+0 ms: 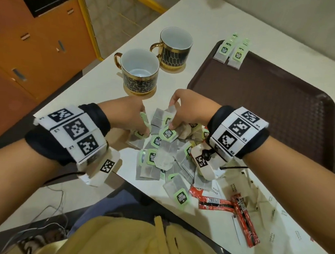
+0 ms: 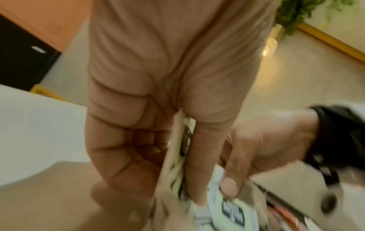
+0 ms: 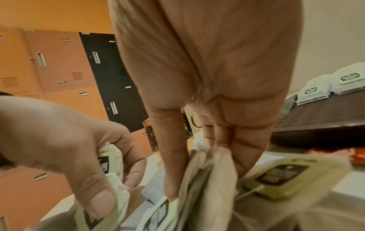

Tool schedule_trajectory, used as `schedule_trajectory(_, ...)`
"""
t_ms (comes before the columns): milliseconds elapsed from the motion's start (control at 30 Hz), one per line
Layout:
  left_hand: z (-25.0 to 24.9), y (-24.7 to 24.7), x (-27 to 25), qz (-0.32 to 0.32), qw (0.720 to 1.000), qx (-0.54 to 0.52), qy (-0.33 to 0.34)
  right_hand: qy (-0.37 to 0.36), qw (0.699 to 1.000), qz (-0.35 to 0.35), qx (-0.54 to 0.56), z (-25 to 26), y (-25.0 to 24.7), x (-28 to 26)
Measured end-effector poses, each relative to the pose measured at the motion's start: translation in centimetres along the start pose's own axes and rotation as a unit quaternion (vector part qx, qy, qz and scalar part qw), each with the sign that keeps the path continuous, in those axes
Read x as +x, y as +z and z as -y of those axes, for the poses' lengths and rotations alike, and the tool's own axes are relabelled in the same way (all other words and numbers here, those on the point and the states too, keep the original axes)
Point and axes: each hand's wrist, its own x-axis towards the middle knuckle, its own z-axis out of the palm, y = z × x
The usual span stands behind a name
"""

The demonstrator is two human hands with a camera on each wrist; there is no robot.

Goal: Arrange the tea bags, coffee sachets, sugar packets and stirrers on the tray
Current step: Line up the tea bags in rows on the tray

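Both hands over the tea-bag pile (image 1: 166, 156): left hand (image 1: 128, 114) and right hand (image 1: 185, 108) each pinch tea bags; tray (image 1: 281, 106) lies far-right, nearer the right hand.

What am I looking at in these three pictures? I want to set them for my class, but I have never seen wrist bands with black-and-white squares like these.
No machine: a person works with bare hands. The bands carry wrist cameras. One picture is from a head camera looking down; the others look along each hand. The left hand grips a bundle of green-tagged paper tea bags, and the right hand pinches more from the loose pile of tea bags on the white table. Two neat stacks of tea bags sit on the brown plastic tray. Nearby are two black-and-gold cups and red sachets.
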Motion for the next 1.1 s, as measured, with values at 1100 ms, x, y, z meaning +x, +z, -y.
schedule_trajectory(1100,-2.2,0.0,-2.4,0.098,0.669,-0.73,0.1,-0.103,0.972,-0.02,-0.211,-4.6,-0.4,-5.2)
